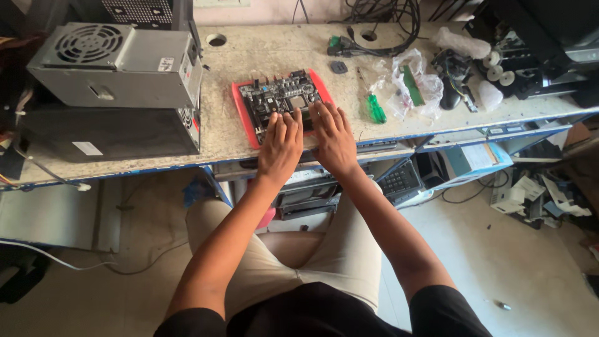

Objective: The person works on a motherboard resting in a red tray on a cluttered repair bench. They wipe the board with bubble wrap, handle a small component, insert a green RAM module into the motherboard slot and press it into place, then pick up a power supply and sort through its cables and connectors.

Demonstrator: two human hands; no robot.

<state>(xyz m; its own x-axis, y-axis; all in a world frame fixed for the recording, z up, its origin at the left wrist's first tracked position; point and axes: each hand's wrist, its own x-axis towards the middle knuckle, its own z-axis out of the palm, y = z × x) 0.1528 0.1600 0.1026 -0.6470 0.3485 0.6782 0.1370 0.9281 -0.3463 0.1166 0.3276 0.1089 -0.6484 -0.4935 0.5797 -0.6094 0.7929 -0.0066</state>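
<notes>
The board (281,100) lies flat on a red mat (242,112) near the front edge of the surface (262,47), at its middle. Both hands rest on the board's near half: the left hand (281,146) and the right hand (334,140) sit side by side, just touching or nearly so. The fingers (324,115) are spread and laid flat, pressing down on the board, not closed around anything. Neither hand holds a tool.

As a judgement, the work on the board is in its middle. The board is out in the open and seated on its mat, with parts already showing on its far half. What sits under the palms is hidden, so I cannot tell whether a part is being pushed home there. A green screwdriver (375,109) lies unused to the right of the mat, and a clear bag (415,84) with a green strip inside sits just beyond it.

The surface is a worn, pale bench with round cable holes. A grey power supply (118,62) stands on a dark case (106,134) at the left. Black cables (374,25) coil at the far edge, and dark gear crowds the far right. Below, a keyboard (399,181) and papers (474,159) fill a shelf, and loose boxes and wires litter the concrete floor (499,262).
</notes>
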